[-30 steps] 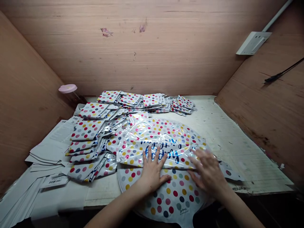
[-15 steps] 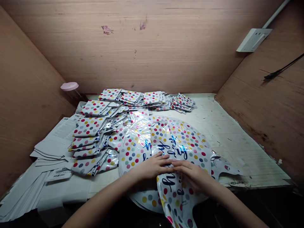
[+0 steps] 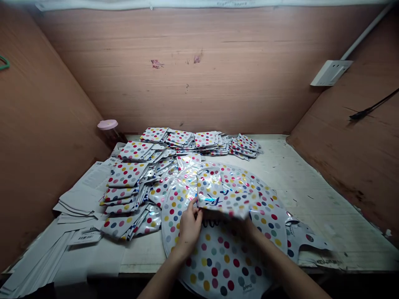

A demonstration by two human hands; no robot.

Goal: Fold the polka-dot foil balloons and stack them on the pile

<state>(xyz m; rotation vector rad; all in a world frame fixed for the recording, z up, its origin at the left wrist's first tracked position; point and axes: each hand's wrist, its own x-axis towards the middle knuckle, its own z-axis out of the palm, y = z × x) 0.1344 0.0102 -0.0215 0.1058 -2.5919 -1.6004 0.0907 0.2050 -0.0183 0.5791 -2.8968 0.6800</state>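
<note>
The left hand (image 3: pixel 189 230) is at the near left corner of a folded balloon (image 3: pixel 209 182), thumb and fingers pinching its edge. The balloon lies just beyond and to the right of that hand, its near flap lifted and bent over, a little blurred toward its right end. The right hand (image 3: pixel 247 227) is under the right end of this flap; the flap and shadow cover its fingers, so whether they are spread or pinching I cannot tell. Its wrist comes out just below the flap's edge.

Both hands are over a pile of flat balloons (image 3: pixel 222 257), white with coloured dots, and the folded balloon rests on top of this pile, toward its far half. The pile's near edge reaches past the front of the worktop (image 3: pixel 311 195), and a tail of dotted foil (image 3: pixel 308 238) sticks out on the right.

To the left of the pile, close beside it, stands a column of folded packets (image 3: pixel 126 174) with the same dots, overlapping one another. A row of similar packets (image 3: pixel 205 140) runs along the back, near the wooden wall (image 3: pixel 218 83). Farther left are fanned white papers (image 3: pixel 46 261) and a card with a barcode (image 3: pixel 84 237). A cup with a pink lid (image 3: pixel 107 124) stands in the back left corner. A white socket (image 3: pixel 332 73) is fixed at the upper right, above a black cable (image 3: pixel 361 114).
</note>
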